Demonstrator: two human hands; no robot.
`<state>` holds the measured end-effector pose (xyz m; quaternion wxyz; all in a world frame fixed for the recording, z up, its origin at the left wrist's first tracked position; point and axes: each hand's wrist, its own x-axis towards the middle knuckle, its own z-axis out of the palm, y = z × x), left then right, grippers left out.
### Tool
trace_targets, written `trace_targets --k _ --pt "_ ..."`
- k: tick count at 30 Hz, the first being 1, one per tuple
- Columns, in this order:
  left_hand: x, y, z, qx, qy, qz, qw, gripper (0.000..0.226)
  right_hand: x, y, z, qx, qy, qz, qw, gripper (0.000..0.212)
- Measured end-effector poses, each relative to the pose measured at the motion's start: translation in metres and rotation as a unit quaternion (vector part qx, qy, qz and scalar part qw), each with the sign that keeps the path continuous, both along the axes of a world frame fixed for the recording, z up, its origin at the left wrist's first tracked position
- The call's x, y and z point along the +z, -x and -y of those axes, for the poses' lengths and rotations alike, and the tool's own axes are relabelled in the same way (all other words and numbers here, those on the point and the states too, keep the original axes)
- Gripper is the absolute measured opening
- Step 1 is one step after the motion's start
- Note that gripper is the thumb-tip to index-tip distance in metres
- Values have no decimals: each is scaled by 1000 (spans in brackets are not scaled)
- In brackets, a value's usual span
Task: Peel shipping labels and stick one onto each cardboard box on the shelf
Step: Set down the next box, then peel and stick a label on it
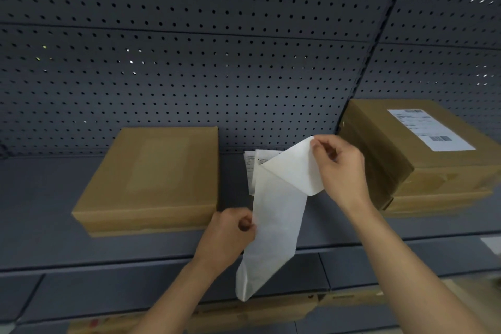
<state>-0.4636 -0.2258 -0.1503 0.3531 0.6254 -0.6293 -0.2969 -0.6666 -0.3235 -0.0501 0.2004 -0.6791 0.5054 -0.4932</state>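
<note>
Nearest you, your left hand [233, 228] pinches the edge of a long white backing strip [271, 238], fingers curled tight on it. That grip looks like an anchor: it keeps the strip taut so the other end can be pulled away. The strip's loose tail hangs down past the front lip of the shelf [135, 257].

Higher up, your right hand [339, 168] pinches the top corner of the label [295, 168] between thumb and fingertips, folding it back from the strip. Held by one corner like that, I'd judge it is mid-peel, with the rest kept off your hands.

Behind the label, a small pile of printed label sheets [250, 168] lies flat on the shelf between the two stacks, within easy reach of both.

To the left, a closed cardboard box [151, 179] sits on a thinner one, its top bare, so it likely takes this label. To the right, another closed box [423, 149] tops a stack and already carries a stuck shipping label [431, 129]. What either holds cannot be seen.

At the back stands the perforated panel [189, 62].
</note>
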Motion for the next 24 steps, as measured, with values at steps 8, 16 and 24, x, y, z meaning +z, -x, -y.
trace_targets --k 8,16,24 --pt "1 -3 -8 10 -29 29 999 20 11 1 6 -9 0 20 1000 15" --pt "2 -6 -15 12 -51 49 997 14 28 3 11 -34 -2 27 999 17" --pt "5 -5 -18 7 -70 58 996 11 47 -3 26 -64 11 34 997 18"
